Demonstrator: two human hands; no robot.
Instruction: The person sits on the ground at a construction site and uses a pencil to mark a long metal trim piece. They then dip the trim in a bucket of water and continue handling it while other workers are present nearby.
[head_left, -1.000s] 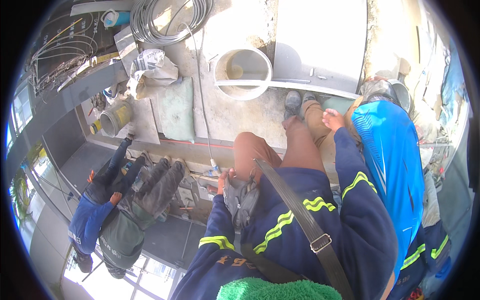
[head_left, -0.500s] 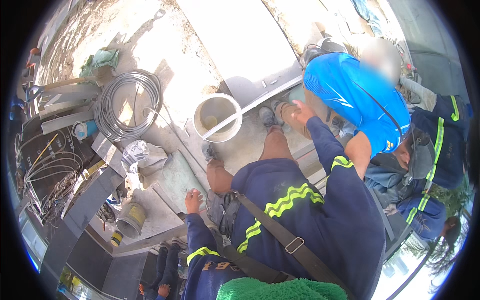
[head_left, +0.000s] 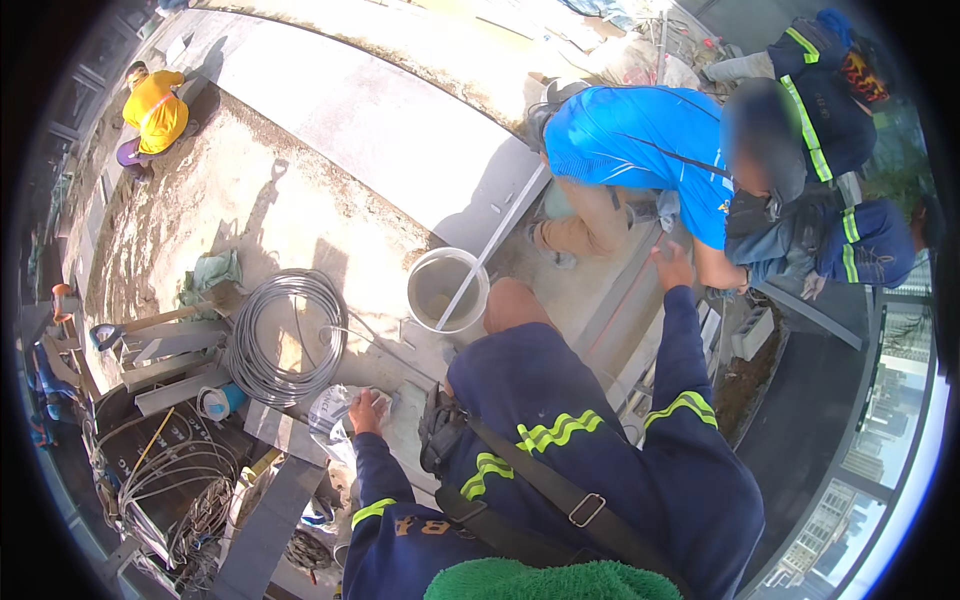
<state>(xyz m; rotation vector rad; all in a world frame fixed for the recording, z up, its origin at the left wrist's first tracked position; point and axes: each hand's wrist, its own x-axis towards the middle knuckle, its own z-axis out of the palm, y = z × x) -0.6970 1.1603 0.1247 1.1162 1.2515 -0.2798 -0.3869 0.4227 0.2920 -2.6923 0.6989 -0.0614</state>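
My left hand (head_left: pixel 369 411) hovers with loosely curled fingers over a white plastic bag (head_left: pixel 334 404) and holds nothing I can see. Out to the right, my right hand (head_left: pixel 673 267) is empty, its fingers apart, close to the forearm of a co-worker in a blue shirt (head_left: pixel 640 135). In front of my knees stands a whitish bucket (head_left: pixel 418 292). Across its mouth, a long pale straight bar (head_left: pixel 503 236) slants toward the large grey slab (head_left: pixel 370 140). Grey gloves (head_left: pixel 438 435) hang at my waist beside a black strap (head_left: pixel 520 465).
A coil of grey cable (head_left: pixel 250 350) lies left of the bucket. Shovels (head_left: pixel 110 335), cut planks (head_left: pixel 175 345) and tangled wire (head_left: pixel 200 515) crowd the left side. Farther off, a person in yellow (head_left: pixel 158 110) crouches. Other workers (head_left: pixel 870 245) bend at the right, near a concrete block (head_left: pixel 752 334).
My view has turned, bringing the yellow-shirted person in at the far left. My right arm has swung rightward, and my left hand is now over the plastic bag. The blue-shirted co-worker leans lower.
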